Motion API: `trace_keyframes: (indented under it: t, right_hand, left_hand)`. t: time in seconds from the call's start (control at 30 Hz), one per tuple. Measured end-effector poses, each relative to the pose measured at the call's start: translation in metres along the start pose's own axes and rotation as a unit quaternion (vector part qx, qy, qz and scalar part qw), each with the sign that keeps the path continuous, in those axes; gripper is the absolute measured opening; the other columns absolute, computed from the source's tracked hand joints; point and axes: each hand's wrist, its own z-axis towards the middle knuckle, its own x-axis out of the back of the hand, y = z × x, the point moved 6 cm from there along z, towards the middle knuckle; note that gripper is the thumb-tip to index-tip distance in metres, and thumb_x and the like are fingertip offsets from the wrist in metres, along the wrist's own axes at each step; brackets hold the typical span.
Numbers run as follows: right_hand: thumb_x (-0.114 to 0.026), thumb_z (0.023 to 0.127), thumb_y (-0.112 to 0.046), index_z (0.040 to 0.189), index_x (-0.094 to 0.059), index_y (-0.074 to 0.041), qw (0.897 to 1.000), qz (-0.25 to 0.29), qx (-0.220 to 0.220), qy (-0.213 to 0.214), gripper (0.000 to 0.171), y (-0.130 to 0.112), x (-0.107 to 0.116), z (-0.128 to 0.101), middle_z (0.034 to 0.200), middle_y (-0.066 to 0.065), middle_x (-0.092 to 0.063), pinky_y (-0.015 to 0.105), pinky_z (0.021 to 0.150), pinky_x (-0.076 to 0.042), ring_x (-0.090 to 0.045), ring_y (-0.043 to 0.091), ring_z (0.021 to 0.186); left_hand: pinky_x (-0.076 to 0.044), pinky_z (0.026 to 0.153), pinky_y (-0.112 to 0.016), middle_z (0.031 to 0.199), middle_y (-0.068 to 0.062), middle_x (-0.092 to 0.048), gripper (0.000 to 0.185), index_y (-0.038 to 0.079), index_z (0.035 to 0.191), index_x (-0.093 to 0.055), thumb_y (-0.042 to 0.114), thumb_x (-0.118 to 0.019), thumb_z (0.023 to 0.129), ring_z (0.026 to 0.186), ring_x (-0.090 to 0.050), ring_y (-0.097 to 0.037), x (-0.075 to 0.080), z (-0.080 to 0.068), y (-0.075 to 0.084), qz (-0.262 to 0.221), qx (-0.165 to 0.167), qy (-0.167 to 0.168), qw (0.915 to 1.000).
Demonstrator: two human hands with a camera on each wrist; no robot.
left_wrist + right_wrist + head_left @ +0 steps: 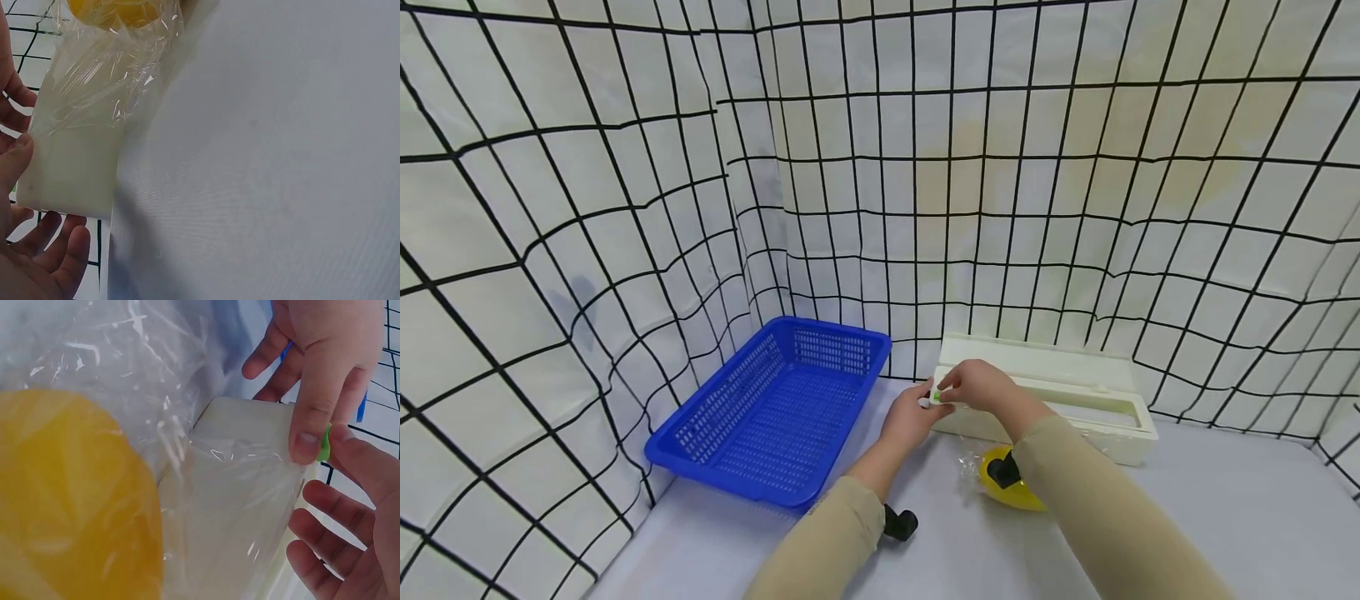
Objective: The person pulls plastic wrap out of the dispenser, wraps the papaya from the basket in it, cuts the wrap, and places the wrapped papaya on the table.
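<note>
A long white cling film dispenser (pixel 1123 437) lies on the table with its lid (pixel 1037 354) raised at the back. At its left end, my left hand (pixel 910 417) grips the corner, thumb on the front and fingers curled by the end face. My right hand (pixel 981 387) pinches a small green slider (pixel 325 444) between thumb and index finger at that same corner, close to the left thumb. Clear film (pixel 94 75) hangs over the dispenser's front and covers a rounded yellow thing (pixel 1015 496) below my right wrist, whose kind the film and sleeve partly hide.
To the left stands a blue plastic basket (pixel 760 492) with perforated walls, angled against the mesh. Black wire grid panels (pixel 951 158) backed by white cloth close off the rear and left. White cloth (pixel 1247 517) covers the table. Each wrist carries a black camera mount (pixel 901 523).
</note>
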Motion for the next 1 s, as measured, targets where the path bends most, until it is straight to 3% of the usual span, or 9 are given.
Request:
trace_keyframes:
  t: [0.17, 0.3, 0.43, 0.83, 1.0]
  right_hand:
    - [-0.072, 0.091, -0.020, 0.098, -0.079, -0.011, 1.000, -0.001, -0.028, -0.005, 0.013, 0.000, -0.002, 0.002, 0.095, -0.002, -0.073, 0.036, 0.082, -0.053, -0.063, 0.016, 0.089]
    - [-0.073, 0.089, -0.017, 0.090, -0.078, -0.010, 0.999, -0.006, -0.038, -0.006, 0.008, -0.002, 0.001, 0.001, 0.087, -0.002, -0.072, 0.032, 0.073, -0.053, -0.060, 0.014, 0.076]
    - [-0.074, 0.088, -0.016, 0.087, -0.078, -0.010, 0.999, -0.015, -0.034, -0.008, 0.007, -0.003, 0.002, 0.000, 0.084, -0.003, -0.071, 0.029, 0.068, -0.052, -0.058, 0.013, 0.072]
    - [-0.074, 0.090, -0.018, 0.089, -0.078, -0.010, 0.996, -0.076, -0.032, -0.022, 0.008, 0.016, 0.010, -0.014, 0.085, -0.002, -0.071, 0.033, 0.074, -0.054, -0.058, 0.014, 0.072]
    - [-0.075, 0.089, -0.019, 0.089, -0.078, -0.012, 0.995, -0.089, -0.034, -0.031, 0.008, 0.027, 0.015, -0.024, 0.083, -0.003, -0.069, 0.034, 0.077, -0.054, -0.056, 0.015, 0.072]
  left_hand:
    - [-0.049, 0.079, -0.034, 0.130, -0.008, -0.061, 0.077, 0.020, 0.151, -0.044, 0.045, -0.076, 0.085, 0.087, -0.058, -0.015, -0.002, 0.002, 0.001, -0.009, 0.000, -0.014, 0.9999]
    - [-0.050, 0.084, -0.036, 0.140, -0.006, -0.057, 0.071, 0.028, 0.150, -0.046, 0.045, -0.075, 0.087, 0.098, -0.059, -0.017, -0.003, 0.005, 0.001, 0.005, -0.005, -0.028, 0.9996]
    - [-0.050, 0.090, -0.038, 0.145, -0.006, -0.052, 0.066, 0.027, 0.147, -0.049, 0.044, -0.073, 0.088, 0.109, -0.059, -0.019, 0.000, 0.004, 0.003, 0.020, -0.013, -0.038, 0.9990]
    - [-0.047, 0.101, -0.044, 0.147, -0.004, -0.051, 0.070, 0.028, 0.147, -0.048, 0.049, -0.074, 0.085, 0.131, -0.050, -0.026, -0.006, 0.008, 0.004, 0.027, -0.001, -0.047, 0.9985]
    - [-0.048, 0.099, -0.043, 0.147, -0.004, -0.051, 0.071, 0.027, 0.147, -0.049, 0.048, -0.075, 0.085, 0.130, -0.050, -0.025, -0.004, 0.009, -0.002, 0.025, 0.008, -0.034, 0.9991]
